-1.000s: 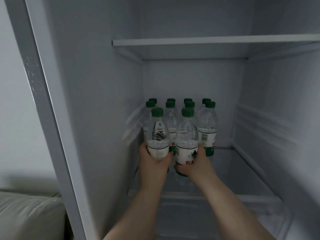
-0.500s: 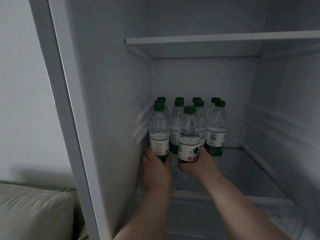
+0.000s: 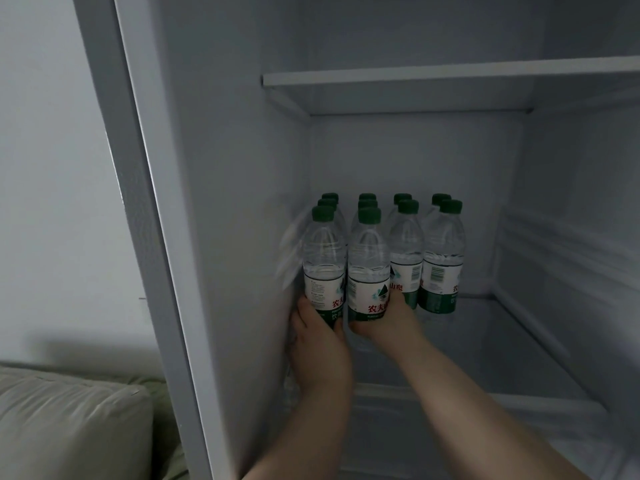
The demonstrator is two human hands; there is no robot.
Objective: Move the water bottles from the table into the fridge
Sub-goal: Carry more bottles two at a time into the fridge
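Observation:
Both my arms reach into the open fridge. My left hand (image 3: 320, 341) grips the base of a clear water bottle (image 3: 324, 258) with a green cap, close to the fridge's left inner wall. My right hand (image 3: 384, 323) grips the base of a second water bottle (image 3: 367, 265) right beside it. Both bottles stand upright on the glass shelf (image 3: 485, 348), in front of several more green-capped bottles (image 3: 441, 258) lined up in rows toward the back.
An upper shelf (image 3: 450, 76) spans the compartment above the bottles. The fridge's left side panel (image 3: 145, 237) borders a white wall. A pale green sofa cushion (image 3: 69, 424) sits at the bottom left. The shelf's right half is bare glass.
Both hands have pushed their bottles deeper and lower onto the shelf, against the rows behind. The camera has shifted left and nearer.

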